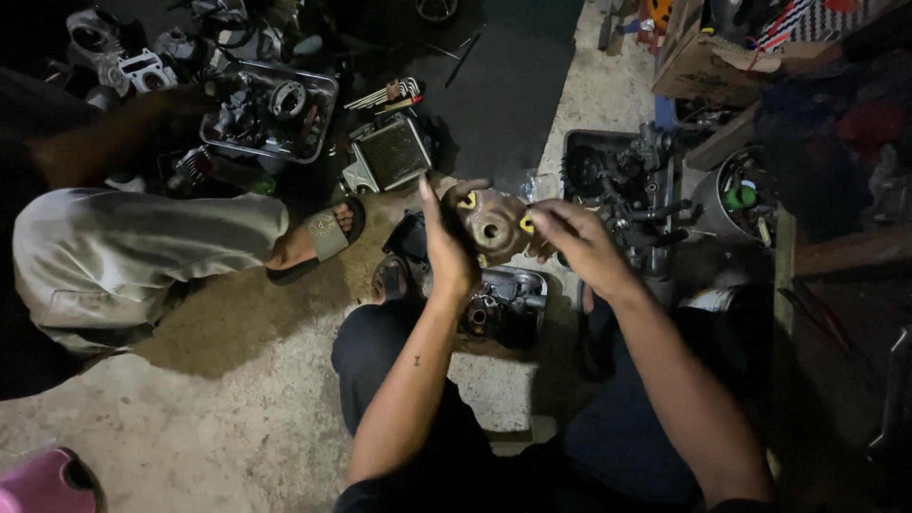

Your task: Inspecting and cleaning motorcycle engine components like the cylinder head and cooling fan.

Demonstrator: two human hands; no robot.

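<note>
Engine cover (494, 226), round, rusty brown, with a centre hole and yellow plugs at the rim, held up between both hands over the concrete floor (237, 408). Left hand (446, 249) wrapped round the cover's left edge, thumb hooked over the top. Right hand (575, 237) at the right edge, fingertips pinching close to one yellow plug; whether plug or rim was gripped, cannot tell. Engine block (503, 304) sat on the floor directly beneath, just beyond the knees.

Judged: inspection or fitting of the cover in hand. Best kept level and squarely over the block, gripped by the rim only, fingers clear of the mating face. Light poor; turning toward the brighter floor advised before checking the plugs. Drop risk onto the block below, so grip with the left hand kept firm while the right worked.

Noted nearby: metal tray of parts (271, 109) and small radiator (391, 152) at upper left, black bin of parts (617, 185) at right. Second person crouched at left, sandalled foot (323, 237) near the block.
</note>
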